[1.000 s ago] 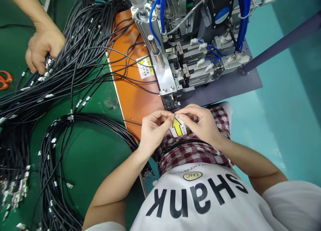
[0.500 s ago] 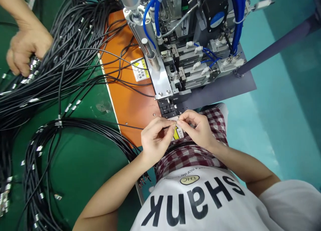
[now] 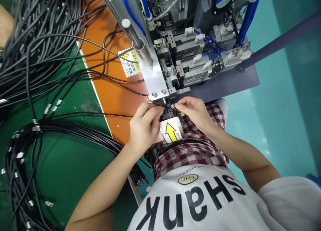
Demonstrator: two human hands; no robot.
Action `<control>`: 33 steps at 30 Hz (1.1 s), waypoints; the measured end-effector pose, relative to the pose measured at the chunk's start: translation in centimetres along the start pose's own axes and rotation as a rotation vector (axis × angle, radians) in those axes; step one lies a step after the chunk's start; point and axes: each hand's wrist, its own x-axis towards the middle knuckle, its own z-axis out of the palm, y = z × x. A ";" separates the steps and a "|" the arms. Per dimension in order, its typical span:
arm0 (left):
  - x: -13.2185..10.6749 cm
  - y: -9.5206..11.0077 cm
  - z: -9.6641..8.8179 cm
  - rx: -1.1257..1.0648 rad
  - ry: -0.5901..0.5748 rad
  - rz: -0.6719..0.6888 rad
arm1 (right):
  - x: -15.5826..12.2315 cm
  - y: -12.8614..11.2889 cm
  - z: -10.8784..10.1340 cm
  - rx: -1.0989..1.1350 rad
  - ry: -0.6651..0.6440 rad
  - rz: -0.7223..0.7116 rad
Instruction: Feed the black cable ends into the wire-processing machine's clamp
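My left hand [image 3: 144, 122] is closed on a thin black cable [image 3: 112, 115] that comes in from the left, its fingertips at the black fixture block [image 3: 167, 115] on the front of the machine. From the other side, my right hand [image 3: 197, 112] pinches the small coloured wires [image 3: 174, 106] at the cable's end, just over the right edge of that block. The stretch of cable between my hands is mostly hidden by fingers. Directly below sits a white label with a yellow arrow [image 3: 171, 131].
A machine with metal cylinders [image 3: 195, 70] and blue air hoses [image 3: 248, 20] stands beyond my hands. Bundled black cables [image 3: 75, 130] with silver tags lie on the green table [image 3: 75, 170]. Another person's arm [image 3: 5, 27] reaches in at the upper left.
Both hands have moved forward from above the arrow label to the black fixture block, bringing the cable end along. My view has moved closer, and the other person's hand has mostly left it.
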 end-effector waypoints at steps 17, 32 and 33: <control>-0.2 -0.2 0.6 0.070 0.000 0.003 | 0.5 0.1 -0.4 -0.026 -0.019 -0.002; -0.3 -0.1 0.7 0.106 -0.021 -0.038 | 0.4 0.0 -0.3 -0.067 -0.016 -0.006; -0.3 -0.1 0.7 0.107 -0.023 -0.038 | 0.3 0.0 -0.3 -0.068 -0.015 -0.007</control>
